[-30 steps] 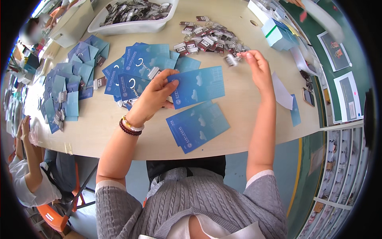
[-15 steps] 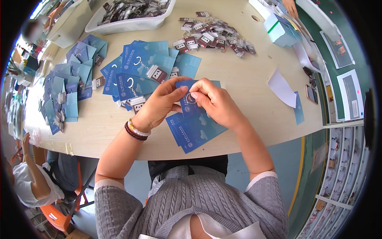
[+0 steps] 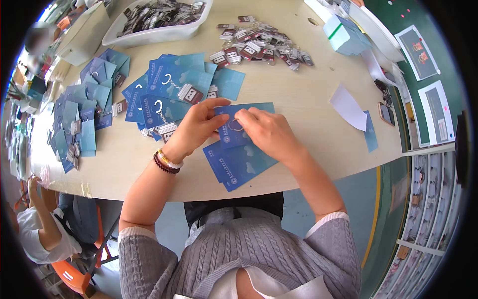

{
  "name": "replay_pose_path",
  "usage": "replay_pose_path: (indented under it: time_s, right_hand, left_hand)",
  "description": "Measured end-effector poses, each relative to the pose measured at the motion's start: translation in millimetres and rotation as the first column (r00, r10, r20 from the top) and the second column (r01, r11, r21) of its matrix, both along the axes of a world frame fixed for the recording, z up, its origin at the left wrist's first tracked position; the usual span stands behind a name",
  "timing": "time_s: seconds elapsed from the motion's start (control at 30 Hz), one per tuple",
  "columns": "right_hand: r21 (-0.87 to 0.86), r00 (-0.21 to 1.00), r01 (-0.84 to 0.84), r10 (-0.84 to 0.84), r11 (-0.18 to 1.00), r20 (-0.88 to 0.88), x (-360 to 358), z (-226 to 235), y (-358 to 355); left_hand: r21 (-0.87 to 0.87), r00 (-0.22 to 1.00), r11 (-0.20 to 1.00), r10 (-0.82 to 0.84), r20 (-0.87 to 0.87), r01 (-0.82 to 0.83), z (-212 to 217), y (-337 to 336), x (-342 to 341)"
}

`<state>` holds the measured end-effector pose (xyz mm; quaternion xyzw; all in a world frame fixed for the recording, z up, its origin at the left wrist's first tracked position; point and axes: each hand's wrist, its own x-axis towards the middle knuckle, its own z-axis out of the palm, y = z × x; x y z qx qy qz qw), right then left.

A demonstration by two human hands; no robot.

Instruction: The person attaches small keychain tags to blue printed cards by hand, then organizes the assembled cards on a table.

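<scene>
Between my hands is a blue card (image 3: 228,140), above the table's front edge. My left hand (image 3: 196,127) grips its left edge, thumb on top. My right hand (image 3: 269,133) pinches a metal key ring (image 3: 237,127) at the card's face; its fingers cover part of the ring, and whatever hangs from it is hidden. Two or more overlapping blue cards (image 3: 247,168) lie just below. To the left of my left hand is a fanned pile of blue cards (image 3: 172,70), with cassette-shaped keychains (image 3: 189,93) fixed on several of them.
Loose keychains (image 3: 259,42) are heaped at the far middle, beside a white tub (image 3: 149,38) full of more. Another pile of carded keychains (image 3: 89,107) lies at left. A light-blue box (image 3: 347,36), white paper (image 3: 348,107) and phone (image 3: 386,113) are at right. A person (image 3: 42,229) sits lower left.
My right fingers have curled further over the key ring and the hand has turned slightly. The view has shifted a little; my left hand keeps its hold on the card.
</scene>
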<state>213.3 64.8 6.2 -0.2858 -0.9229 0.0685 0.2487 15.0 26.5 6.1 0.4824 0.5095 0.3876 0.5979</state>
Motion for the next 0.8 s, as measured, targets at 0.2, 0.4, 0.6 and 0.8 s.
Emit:
replay_pose_path:
  time_s: [0.2,0.4,0.6,0.8]
  right_hand:
    - [-0.450,0.986,0.021,-0.092,0.893,-0.136,21.5,14.8,35.7]
    - [0.042,0.987,0.159,-0.158,0.986,-0.023,9.4,16.5,133.5]
    - [0.248,0.937,0.159,-0.225,0.956,0.266,-88.8,-0.9,171.3]
    - [0.025,0.915,0.187,-0.184,0.982,0.359,-61.2,-26.3,168.1]
  left_hand:
    - [0.290,0.930,0.947,0.227,-0.291,-0.140,23.7,6.1,-39.3]
    - [0.518,0.772,0.808,0.511,-0.378,-0.281,39.2,20.3,-120.4]
    - [0.801,0.399,0.586,0.710,-0.580,0.122,34.7,11.5,-51.3]
    - [0.422,0.434,0.647,0.153,-0.888,0.635,-8.2,-44.2,36.2]
